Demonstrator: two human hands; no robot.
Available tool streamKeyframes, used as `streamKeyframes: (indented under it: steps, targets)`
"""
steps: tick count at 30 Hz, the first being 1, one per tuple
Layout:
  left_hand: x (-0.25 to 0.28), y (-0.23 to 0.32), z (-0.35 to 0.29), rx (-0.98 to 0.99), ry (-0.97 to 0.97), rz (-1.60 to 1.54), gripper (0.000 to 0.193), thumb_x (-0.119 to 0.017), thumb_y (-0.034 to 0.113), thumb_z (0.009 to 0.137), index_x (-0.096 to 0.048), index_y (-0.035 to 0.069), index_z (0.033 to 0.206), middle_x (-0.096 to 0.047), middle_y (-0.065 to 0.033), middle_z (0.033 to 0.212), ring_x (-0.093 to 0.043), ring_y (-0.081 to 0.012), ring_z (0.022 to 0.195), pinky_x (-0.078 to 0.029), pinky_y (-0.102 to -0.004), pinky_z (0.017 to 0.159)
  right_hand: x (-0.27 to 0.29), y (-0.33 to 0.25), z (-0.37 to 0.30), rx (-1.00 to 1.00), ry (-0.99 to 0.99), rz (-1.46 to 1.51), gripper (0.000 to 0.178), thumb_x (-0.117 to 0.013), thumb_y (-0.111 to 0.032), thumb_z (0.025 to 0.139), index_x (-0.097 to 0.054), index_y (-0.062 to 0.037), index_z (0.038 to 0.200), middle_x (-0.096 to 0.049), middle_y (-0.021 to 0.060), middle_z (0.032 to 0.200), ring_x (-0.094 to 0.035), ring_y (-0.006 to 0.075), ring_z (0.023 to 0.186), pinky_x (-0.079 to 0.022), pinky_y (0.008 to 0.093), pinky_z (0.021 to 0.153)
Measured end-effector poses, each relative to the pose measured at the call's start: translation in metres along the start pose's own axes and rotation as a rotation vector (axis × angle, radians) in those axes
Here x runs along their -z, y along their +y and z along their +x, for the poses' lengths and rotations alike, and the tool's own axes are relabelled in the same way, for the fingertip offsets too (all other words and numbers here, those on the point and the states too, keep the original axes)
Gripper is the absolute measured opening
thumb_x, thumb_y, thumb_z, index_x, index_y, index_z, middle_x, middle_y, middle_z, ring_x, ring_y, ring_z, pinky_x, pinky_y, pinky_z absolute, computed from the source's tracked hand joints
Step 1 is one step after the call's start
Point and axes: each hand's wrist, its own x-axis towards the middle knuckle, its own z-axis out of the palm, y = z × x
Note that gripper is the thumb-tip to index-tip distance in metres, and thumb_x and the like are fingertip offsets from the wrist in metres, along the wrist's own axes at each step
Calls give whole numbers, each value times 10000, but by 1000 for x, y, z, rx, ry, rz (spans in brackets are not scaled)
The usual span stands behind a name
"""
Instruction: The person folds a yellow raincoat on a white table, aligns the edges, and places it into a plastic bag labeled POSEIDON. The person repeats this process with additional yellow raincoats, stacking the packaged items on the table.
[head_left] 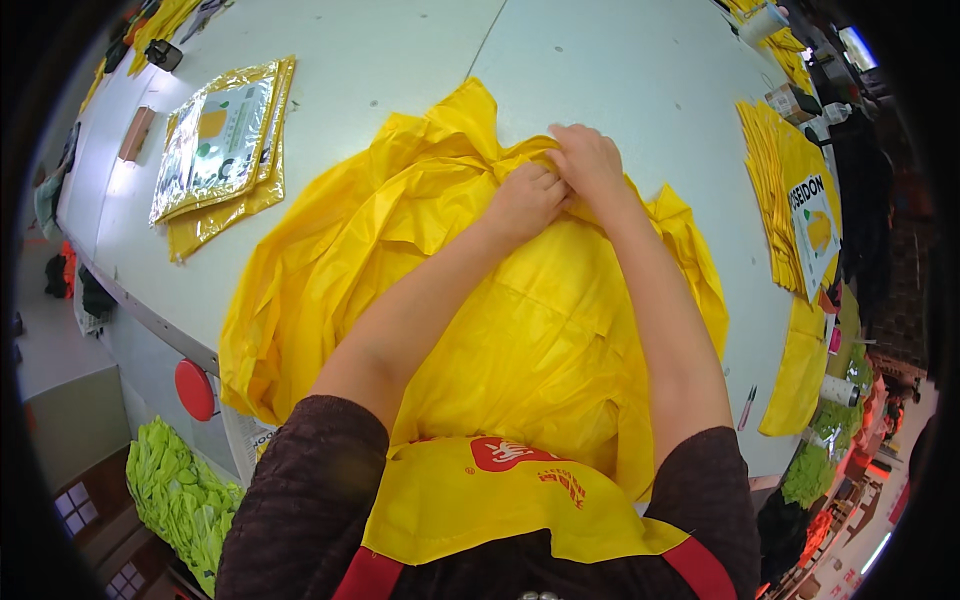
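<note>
A large yellow garment [540,320] of thin, shiny, raincoat-like fabric lies bunched and creased over the table in front of me. Its near side reaches down to my yellow apron [430,500]. My left hand [528,204] is closed on a gathered fold near the garment's far edge. Just beyond and to the right, my right hand [588,165] grips the same edge, its fingers curled over the cloth. The two hands nearly touch, and the bit of fabric between them is mostly hidden. One pointed corner of the cloth sticks up to the far left of them.
On the pale table [620,60], packaged yellow items in clear bags [225,135] lie at left near a brown block [137,134]. A stack of folded yellow pieces [765,190] lies along the right edge, above a small pen-like tool [747,408]. Green material [180,495] is heaped at lower left.
</note>
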Motion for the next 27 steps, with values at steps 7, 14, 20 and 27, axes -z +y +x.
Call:
streamKeyframes:
  steps: [7, 14, 20, 27]
  targets:
    - [-4, -7, 6, 134, 57, -119, 198, -656, 255, 721, -621, 82, 813, -627, -87, 810, -589, -272, 760, -460, -400, 679, 6, -17, 7, 227, 69, 624, 120, -592, -126, 773, -640, -79, 873, -636, 70, 830, -579, 275, 791, -478, 353, 687]
    - [-2, -6, 33, 193, -129, -4, 292, -609, 342, 757, -595, 65, 666, -621, -88, 697, -598, -268, 708, -464, -392, 652, 19, 76, -24, -104, -177, -193, 129, -542, -58, 742, -631, -85, 831, -631, 63, 796, -593, 241, 806, -495, 360, 684]
    - [14, -15, 71, 572, -706, -97, 378, -529, 401, 831, -626, 36, 820, -637, -135, 874, -590, -300, 859, -459, -406, 733, 43, 122, -33, -454, -492, 259, 97, -620, -120, 720, -626, -52, 789, -630, 88, 755, -592, 238, 724, -475, 335, 639]
    - [-5, -8, 83, 415, -571, 77, 317, -579, 311, 790, -642, 35, 932, -642, -125, 951, -585, -296, 897, -459, -382, 767, 16, 133, -65, -634, -333, 717, 154, -648, -154, 705, -636, -41, 807, -607, 72, 675, -551, 160, 635, -452, 296, 599]
